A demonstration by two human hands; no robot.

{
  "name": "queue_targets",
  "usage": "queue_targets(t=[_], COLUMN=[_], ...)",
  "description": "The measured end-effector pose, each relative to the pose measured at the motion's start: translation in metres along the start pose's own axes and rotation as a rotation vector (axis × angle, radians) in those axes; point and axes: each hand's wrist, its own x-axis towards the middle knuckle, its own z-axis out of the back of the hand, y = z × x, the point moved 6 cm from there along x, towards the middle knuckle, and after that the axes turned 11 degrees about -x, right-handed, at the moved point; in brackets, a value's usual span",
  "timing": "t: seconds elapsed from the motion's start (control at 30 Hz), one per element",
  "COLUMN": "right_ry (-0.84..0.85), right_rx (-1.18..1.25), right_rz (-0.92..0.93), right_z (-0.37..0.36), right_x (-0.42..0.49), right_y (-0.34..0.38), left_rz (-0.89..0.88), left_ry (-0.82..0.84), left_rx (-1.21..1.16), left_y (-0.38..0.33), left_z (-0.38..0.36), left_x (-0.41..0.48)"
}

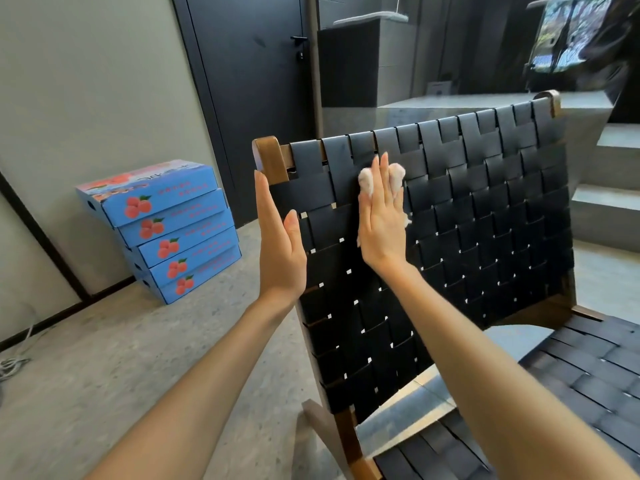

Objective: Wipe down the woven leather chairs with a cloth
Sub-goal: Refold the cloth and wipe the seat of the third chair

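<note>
Now, from the head view, the right hand (382, 216) lay flat with fingers straight and slightly spread, pressing a pale cloth (396, 173) against the upper left of the black woven chair back (485, 209). The left hand (280, 244) stood open, fingers straight and together, along the back's left edge below the wooden post (272, 157). Blue boxes (162, 230) sat stacked on the floor (104, 375) by the wall (86, 98).

At the centre of the frame we press our right hand (381, 220) flat on a pale cloth (365, 181) against the black woven backrest (485, 209). Our left hand (278, 244) lies straight-fingered along its left edge. At the left of the frame, 5 blue boxes (162, 230) are stacked on the floor.
</note>
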Motion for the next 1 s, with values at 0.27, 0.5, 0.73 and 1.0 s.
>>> queue_targets(t=[0.27, 0.5, 0.73, 1.0], right_ry=[0.039, 0.033, -0.069, -0.018], right_rx=[-0.030, -0.134, -0.050, -0.055], right_rz=[0.177, 0.145, 0.024, 0.080], right_z=[0.028, 0.012, -0.003, 0.031], right_x=[-0.057, 0.069, -0.004, -0.038], right_y=[-0.015, 0.047, 0.009, -0.013], left_rz=[-0.004, -0.009, 0.007, 0.003], left_ry=[-0.007, 0.018, 0.011, -0.001], left_rx=[0.009, -0.024, -0.016, 0.001], left_y=[-0.001, 0.002, 0.004, -0.001], left_z=[0.000, 0.000, 0.000, 0.000], left_x=[-0.001, 0.000, 0.000, 0.000])
